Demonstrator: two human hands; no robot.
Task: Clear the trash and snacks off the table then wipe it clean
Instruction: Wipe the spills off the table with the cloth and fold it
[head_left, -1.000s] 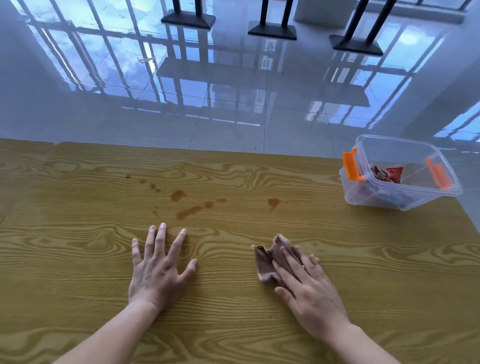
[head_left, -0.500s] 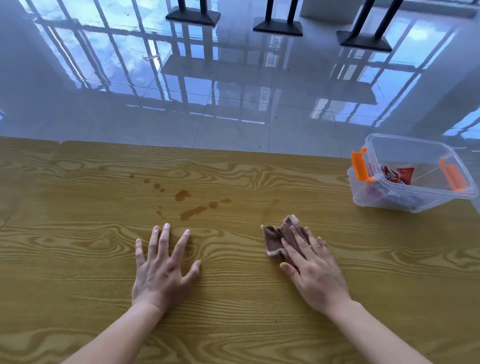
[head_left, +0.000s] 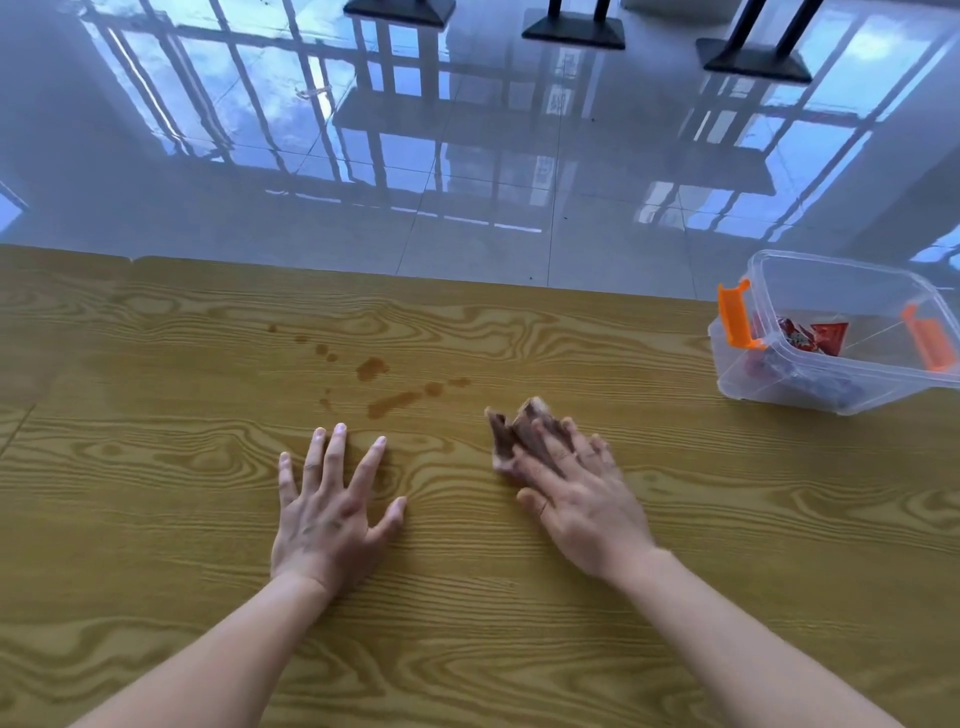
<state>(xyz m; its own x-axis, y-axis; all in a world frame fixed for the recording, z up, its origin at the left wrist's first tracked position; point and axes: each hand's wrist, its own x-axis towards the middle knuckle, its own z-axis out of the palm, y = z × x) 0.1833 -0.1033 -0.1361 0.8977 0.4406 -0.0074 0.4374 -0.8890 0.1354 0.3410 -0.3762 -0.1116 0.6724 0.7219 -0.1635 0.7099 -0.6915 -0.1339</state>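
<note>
A wood-grain table (head_left: 156, 493) fills the lower view. Several brown spill stains (head_left: 395, 400) mark its middle, just beyond my hands. My right hand (head_left: 576, 493) presses flat on a crumpled brown cloth (head_left: 511, 434), which sticks out past the fingertips, right of the stains. My left hand (head_left: 330, 509) lies flat on the table with fingers spread, holding nothing, just below the stains. A clear plastic bin (head_left: 779, 384) with orange latches stands at the table's far right and holds red snack packets (head_left: 813, 338).
Beyond the table's far edge lies a glossy tiled floor (head_left: 467, 182) with window reflections. Black furniture bases (head_left: 571, 28) stand on it at the top of the view.
My right hand has pushed the cloth forward over the table. The stain that lay farthest right no longer shows. My left hand has stayed put.
</note>
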